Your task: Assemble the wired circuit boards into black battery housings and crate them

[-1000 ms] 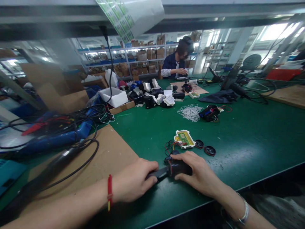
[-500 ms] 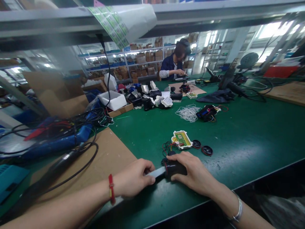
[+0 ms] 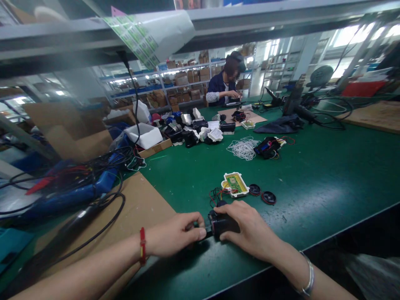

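Observation:
My right hand (image 3: 250, 229) is wrapped over a black cylindrical housing (image 3: 225, 225) lying on the green table near its front edge. Fingers and thumb of my left hand (image 3: 178, 235) pinch a flat, narrow strip-like tool (image 3: 206, 234). Its far end meets the left end of the housing; whether it goes inside is hard to see. Red, black and yellow wires (image 3: 215, 193) run from behind the housing to a white casing (image 3: 244, 192) containing a green circuit board (image 3: 233, 181). Two black round parts with red edges (image 3: 254, 190) lie beside that casing.
A brown board (image 3: 146, 204) lies left, with a black cable (image 3: 120, 208) over it. Farther back are a white cord bundle (image 3: 242, 148), a wired black assembly (image 3: 268, 148), piled black and white housings (image 3: 190, 137) and a white box (image 3: 145, 135). A co-worker (image 3: 223, 85) sits opposite.
The tool in my left hand has turned, its flat face going from pale to dark, and less of it shows. Both hands remain at the housing. The view has shifted slightly.

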The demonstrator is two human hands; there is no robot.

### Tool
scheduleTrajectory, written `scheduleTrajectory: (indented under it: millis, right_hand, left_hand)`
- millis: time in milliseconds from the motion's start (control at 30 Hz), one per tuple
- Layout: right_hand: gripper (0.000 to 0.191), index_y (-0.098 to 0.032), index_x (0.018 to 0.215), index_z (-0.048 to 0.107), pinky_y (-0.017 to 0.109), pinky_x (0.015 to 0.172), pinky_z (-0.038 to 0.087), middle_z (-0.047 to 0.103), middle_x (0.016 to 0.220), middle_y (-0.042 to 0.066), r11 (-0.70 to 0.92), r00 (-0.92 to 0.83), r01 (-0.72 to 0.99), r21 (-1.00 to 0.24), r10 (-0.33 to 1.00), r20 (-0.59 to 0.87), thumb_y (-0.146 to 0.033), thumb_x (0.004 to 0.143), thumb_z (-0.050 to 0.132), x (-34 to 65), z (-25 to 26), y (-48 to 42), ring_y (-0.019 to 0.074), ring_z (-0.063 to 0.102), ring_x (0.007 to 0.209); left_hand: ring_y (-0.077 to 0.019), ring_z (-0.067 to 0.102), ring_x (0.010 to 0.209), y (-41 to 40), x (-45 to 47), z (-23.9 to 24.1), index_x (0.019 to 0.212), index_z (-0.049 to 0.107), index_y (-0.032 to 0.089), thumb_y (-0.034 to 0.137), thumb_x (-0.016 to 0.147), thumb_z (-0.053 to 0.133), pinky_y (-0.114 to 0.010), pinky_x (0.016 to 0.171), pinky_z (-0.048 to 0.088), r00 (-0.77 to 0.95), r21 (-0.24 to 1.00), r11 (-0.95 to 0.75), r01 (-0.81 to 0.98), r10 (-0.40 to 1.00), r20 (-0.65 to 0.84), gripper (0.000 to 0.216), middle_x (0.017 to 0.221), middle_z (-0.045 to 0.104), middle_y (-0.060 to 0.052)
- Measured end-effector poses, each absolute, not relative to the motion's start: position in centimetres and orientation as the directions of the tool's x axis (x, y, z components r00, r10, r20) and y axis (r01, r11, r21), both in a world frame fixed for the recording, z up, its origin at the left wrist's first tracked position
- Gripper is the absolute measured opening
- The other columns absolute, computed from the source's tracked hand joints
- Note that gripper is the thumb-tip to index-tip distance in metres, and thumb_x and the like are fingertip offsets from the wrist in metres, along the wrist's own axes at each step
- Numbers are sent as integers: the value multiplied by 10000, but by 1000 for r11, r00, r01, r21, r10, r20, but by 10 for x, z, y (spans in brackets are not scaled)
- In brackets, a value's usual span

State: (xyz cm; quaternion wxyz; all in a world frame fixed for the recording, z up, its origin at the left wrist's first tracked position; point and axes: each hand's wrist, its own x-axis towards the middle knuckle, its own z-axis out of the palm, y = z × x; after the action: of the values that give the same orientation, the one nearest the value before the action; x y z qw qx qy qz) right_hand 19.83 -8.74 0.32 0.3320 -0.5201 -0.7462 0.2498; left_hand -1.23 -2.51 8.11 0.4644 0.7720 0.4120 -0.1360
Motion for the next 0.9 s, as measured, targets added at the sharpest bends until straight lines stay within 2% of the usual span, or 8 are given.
scheduleTrajectory:
  millis: [133,267,400,467,567,667,800,900]
  right_hand:
    - [510,-230,1121,588,329,843,396,663,1027,9,358,-259,606,-710,933,250,-213,652,789,199,3,-87,193,547,931]
    - [495,-226,1104,590,316,821,394,661,989,9,393,-291,592,-704,918,268,-211,651,789,201,3,-88,189,545,912]
    - [477,-228,1100,584,316,813,386,655,971,9,388,-292,590,-709,920,260,-213,664,776,201,3,-87,189,539,902]
    - [478,-231,1100,577,315,810,382,654,974,3,365,-271,588,-722,930,249,-207,665,773,200,3,-86,186,538,899]
    - [475,-244,1081,579,310,797,383,651,970,-11,325,-229,588,-741,945,232,-199,652,778,198,5,-86,182,539,898]
    - [460,-250,1059,587,305,785,389,646,944,-15,298,-209,589,-751,954,215,-191,644,776,197,6,-85,176,544,881]
    - [456,-247,1058,594,313,784,394,645,937,-5,279,-193,609,-743,960,202,-192,642,773,196,8,-86,181,546,875]
    - [455,-248,1064,589,317,793,391,644,961,-2,281,-195,615,-737,960,204,-192,651,768,195,7,-88,186,543,896]
  left_hand:
    - [-56,394,473,-15,-12,70,831,564,128,501,692,619,-185,463,285,539,627,292,722,330,-775,401,593,497,36]
    - [-70,468,466,-19,-9,65,688,518,137,439,594,692,-208,493,379,456,552,418,722,312,-833,361,593,555,5]
    - [-121,539,551,-36,1,75,728,530,157,279,774,557,-244,541,407,385,466,-26,885,603,-699,133,646,593,-16]
    - [-158,573,638,-44,3,77,789,565,160,229,852,463,-268,583,416,484,248,-416,875,726,-489,139,721,622,-48]
    - [-182,584,672,-51,0,71,874,566,148,110,892,334,-280,587,433,670,-90,-733,674,658,-344,236,768,626,-81]
    - [-206,579,658,-49,-9,61,907,552,140,69,887,308,-294,551,447,793,-224,-836,501,547,-266,255,748,605,-81]
    - [-197,563,637,-39,-16,57,914,556,145,100,905,316,-289,552,425,850,-197,-875,442,478,-221,245,764,607,-71]
    - [-161,555,649,-33,-10,64,903,569,178,184,924,366,-252,571,377,792,55,-814,578,544,-279,204,790,620,-36]
